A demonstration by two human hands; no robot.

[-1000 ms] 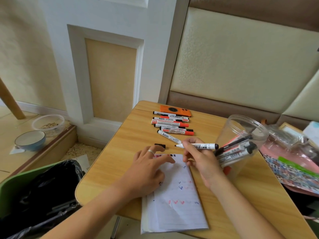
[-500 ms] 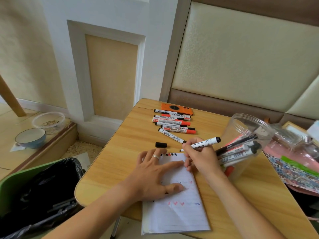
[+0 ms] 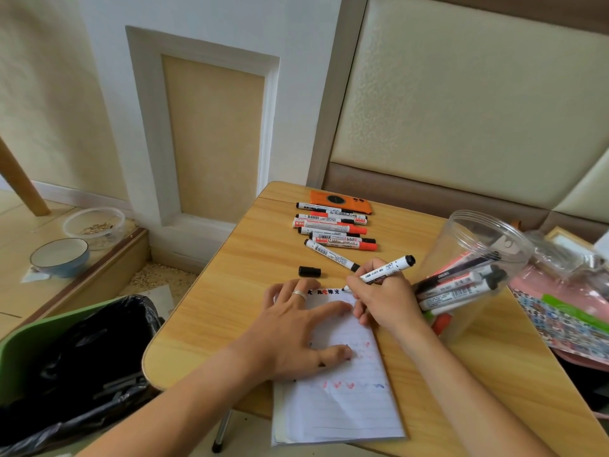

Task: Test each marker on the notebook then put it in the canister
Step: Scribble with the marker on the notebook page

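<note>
A small wooden table (image 3: 329, 265) stands against a panelled white wall and a padded cream backrest. On its near edge lies a lined notebook (image 3: 342, 407), upper corner marked with black and red test strokes, further red and blue marks lower on the page.

The left hand (image 3: 296, 331) rests flat on the notebook, fingers spread and straight, a ring on one finger, holding nothing. The right hand (image 3: 385, 301) grips an uncapped marker (image 3: 385, 270) in a writing hold, fingers curled round the barrel; the tip meets the top edge of the page beside the existing strokes, the tail end tilted up and to the right. A loose black cap (image 3: 309, 271) lies on the table just beyond the left fingertips.

Farther back, a row of unsorted markers (image 3: 333, 230) lies side by side, some black-capped, some red-capped, next to an orange phone (image 3: 341, 201). To the right of the writing hand stands a clear plastic canister (image 3: 468, 245), open at the top, with several markers leaning inside.

Left of the table: a green bin (image 3: 19, 347) lined with a black bag. Two bowls (image 3: 59, 257) sit on the floor step beyond it.
</note>
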